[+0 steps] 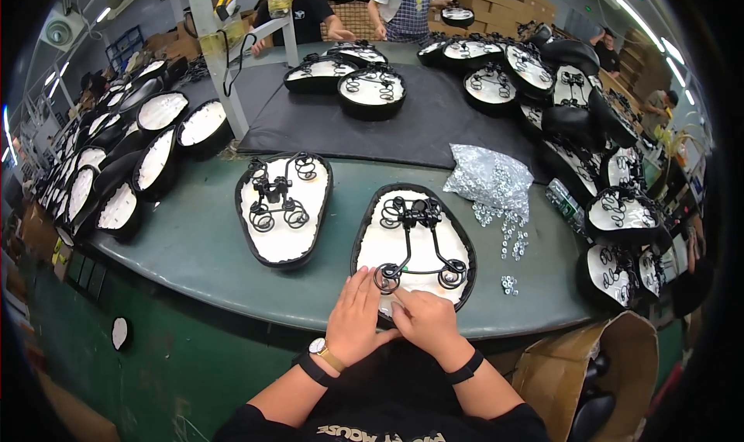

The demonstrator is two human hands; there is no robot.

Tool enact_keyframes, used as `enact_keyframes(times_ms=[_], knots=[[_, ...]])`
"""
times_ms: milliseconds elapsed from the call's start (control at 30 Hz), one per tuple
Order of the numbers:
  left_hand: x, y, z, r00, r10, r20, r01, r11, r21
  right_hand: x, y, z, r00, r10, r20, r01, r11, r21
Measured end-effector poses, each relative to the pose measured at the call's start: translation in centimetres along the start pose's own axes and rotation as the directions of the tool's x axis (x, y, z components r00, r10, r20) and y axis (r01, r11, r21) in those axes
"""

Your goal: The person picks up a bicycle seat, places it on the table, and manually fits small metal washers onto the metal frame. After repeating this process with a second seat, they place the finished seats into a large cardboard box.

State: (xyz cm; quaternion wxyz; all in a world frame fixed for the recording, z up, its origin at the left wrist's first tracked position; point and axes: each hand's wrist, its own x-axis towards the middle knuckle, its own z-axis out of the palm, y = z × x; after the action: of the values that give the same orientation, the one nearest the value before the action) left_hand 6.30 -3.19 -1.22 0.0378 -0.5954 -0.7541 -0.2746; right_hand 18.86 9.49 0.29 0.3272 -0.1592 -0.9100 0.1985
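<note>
Before me an upturned bicycle saddle [422, 244] lies on the table, white underside up, with a black wire spring frame [408, 244] on it. My left hand [353, 310] rests over its near left edge, fingers stretched beside the coil spring [387, 278]. Just right of that coil is my right hand [428, 318], with its fingers curled in and the thumb bent toward them. What its fingertips hold, if anything, is too small to make out. A second upturned saddle [284, 236] with a spring frame sits to the left.
A clear plastic bag [488, 174] spills small metal nuts [513, 240] at the right. Saddles are heaped along the right [624, 217] and left [163, 112]. A metal post [213, 54] rises at the back left. An open cardboard box [558, 364] stands below right. Two people work across the table.
</note>
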Motion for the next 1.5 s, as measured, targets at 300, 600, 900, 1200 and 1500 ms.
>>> enact_keyframes(times_ms=[300, 600, 900, 1200, 1500], knots=[[0.2, 0.1, -0.1, 1.000, 0.023, -0.018, -0.024, 0.999, -0.034, -0.3, 0.1, 0.4, 0.999, -0.016, -0.041, 0.015, 0.999, -0.030], [0.6, 0.5, -0.5, 0.999, 0.038, -0.032, -0.038, 0.999, -0.013, -0.2, 0.0, 0.1, 0.999, 0.041, 0.027, -0.040, 0.998, -0.042], [-0.4, 0.0, -1.9, 0.997, 0.054, -0.055, -0.057, 0.997, -0.055, -1.3, 3.7, -2.4, 0.933, 0.054, -0.356, 0.006, 0.986, 0.167], [0.4, -6.7, 2.9, 0.923, -0.357, 0.144, 0.355, 0.646, -0.676, -2.3, 7.7, -4.9, 0.651, 0.665, 0.365, -0.748, 0.482, 0.457], [8.6, 0.1, -2.8, 0.976, 0.188, 0.108, -0.102, 0.837, -0.537, -11.0, 4.8, -17.3, 0.484, 0.875, 0.017, -0.468, 0.243, 0.850]])
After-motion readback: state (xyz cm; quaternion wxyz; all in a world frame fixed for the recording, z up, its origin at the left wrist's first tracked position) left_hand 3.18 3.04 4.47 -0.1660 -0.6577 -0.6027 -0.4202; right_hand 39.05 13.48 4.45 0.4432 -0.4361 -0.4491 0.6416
